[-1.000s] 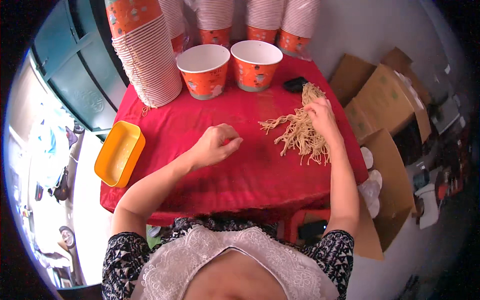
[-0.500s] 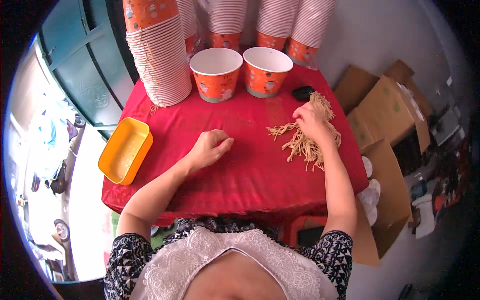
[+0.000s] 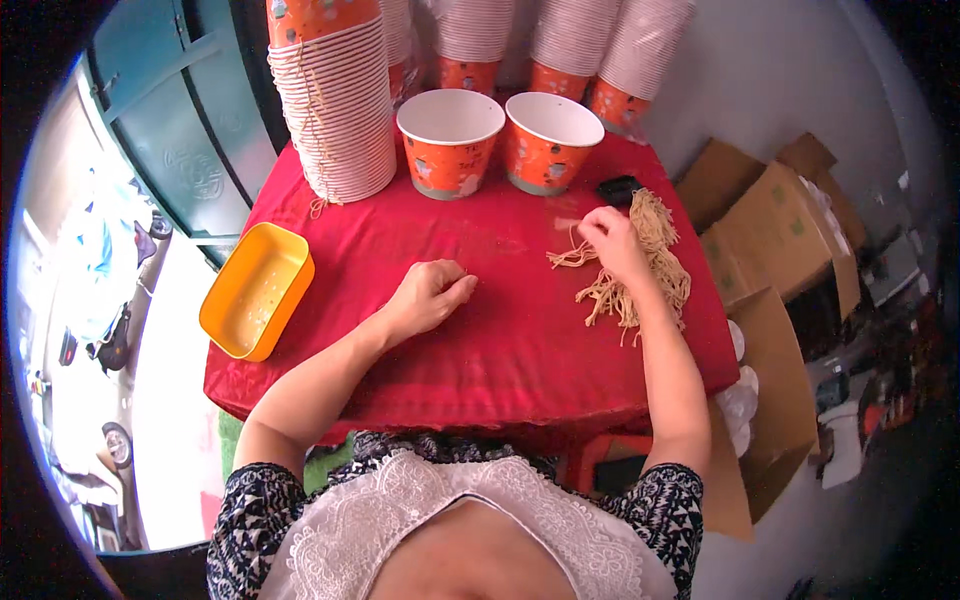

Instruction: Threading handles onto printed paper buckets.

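Observation:
On the red-covered table, a loose bundle of beige strings (image 3: 660, 262) lies at the right, its ends fanned toward me. My right hand (image 3: 614, 243) is over its left side, thumb and fingertips pinched on a thin beige string. Palm down near the table's middle, my left hand (image 3: 432, 297) rests in a loose fist, and nothing shows in it. Beyond the hands, a white-lined orange paper bucket (image 3: 447, 165) stands upright beside a second orange bucket (image 3: 545, 160). A small black object (image 3: 619, 190) sits by the bundle's far end.
A yellow tray (image 3: 307, 270) is at the table's left. Behind it rises a tall stack of nested buckets (image 3: 340, 120) with strings hanging down its side. Several wrapped stacks (image 3: 572, 45) line the back. Open cardboard boxes (image 3: 775, 240) stand on the floor at right.
My right hand has moved slightly left and toward me, off the top of the bundle. My left hand keeps its place and its curl. The view has shifted a little.

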`<action>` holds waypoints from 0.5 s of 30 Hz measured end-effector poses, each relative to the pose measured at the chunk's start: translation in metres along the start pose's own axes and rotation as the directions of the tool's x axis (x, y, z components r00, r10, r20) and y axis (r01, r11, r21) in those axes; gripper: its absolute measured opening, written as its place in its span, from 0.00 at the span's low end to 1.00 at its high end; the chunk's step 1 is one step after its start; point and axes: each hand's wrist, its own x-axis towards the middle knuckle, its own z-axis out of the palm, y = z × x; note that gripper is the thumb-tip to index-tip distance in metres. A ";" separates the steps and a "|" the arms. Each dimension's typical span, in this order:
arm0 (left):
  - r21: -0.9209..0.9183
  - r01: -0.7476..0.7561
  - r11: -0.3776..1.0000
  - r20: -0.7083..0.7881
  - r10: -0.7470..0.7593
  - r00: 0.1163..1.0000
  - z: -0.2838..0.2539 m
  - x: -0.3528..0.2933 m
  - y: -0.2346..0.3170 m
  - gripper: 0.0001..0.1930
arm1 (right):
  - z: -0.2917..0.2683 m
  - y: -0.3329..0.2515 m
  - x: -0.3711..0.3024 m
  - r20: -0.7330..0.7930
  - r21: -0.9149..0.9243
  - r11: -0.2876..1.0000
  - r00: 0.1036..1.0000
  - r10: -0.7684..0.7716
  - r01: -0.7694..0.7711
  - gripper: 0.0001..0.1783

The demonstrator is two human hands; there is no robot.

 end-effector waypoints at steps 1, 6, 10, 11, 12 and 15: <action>-0.001 0.002 1.000 0.000 -0.002 1.000 0.001 0.001 -0.002 0.14 | 0.000 0.002 0.004 -0.049 0.074 0.994 0.995 0.085 -0.081 0.07; -0.051 -0.004 0.999 -0.013 0.003 1.000 0.003 -0.001 -0.006 0.14 | -0.008 -0.006 -0.003 0.172 0.087 0.990 0.980 0.096 -0.112 0.09; -0.041 0.029 0.999 -0.002 -0.030 1.000 0.002 -0.002 -0.006 0.14 | -0.024 -0.014 -0.011 0.454 0.002 0.994 0.886 0.096 -0.109 0.12; -0.046 0.020 0.999 -0.005 -0.021 1.000 0.003 -0.001 -0.007 0.14 | -0.026 -0.010 -0.011 0.476 -0.068 0.977 0.853 0.212 -0.204 0.12; -0.051 0.012 0.999 -0.008 -0.012 1.000 0.003 -0.001 -0.008 0.14 | -0.026 -0.007 -0.011 0.491 -0.140 0.945 0.809 0.324 -0.294 0.12; -0.064 0.023 0.998 -0.006 -0.023 1.000 0.003 -0.001 -0.006 0.14 | -0.014 -0.003 -0.010 0.268 -0.092 0.979 0.942 0.201 -0.183 0.11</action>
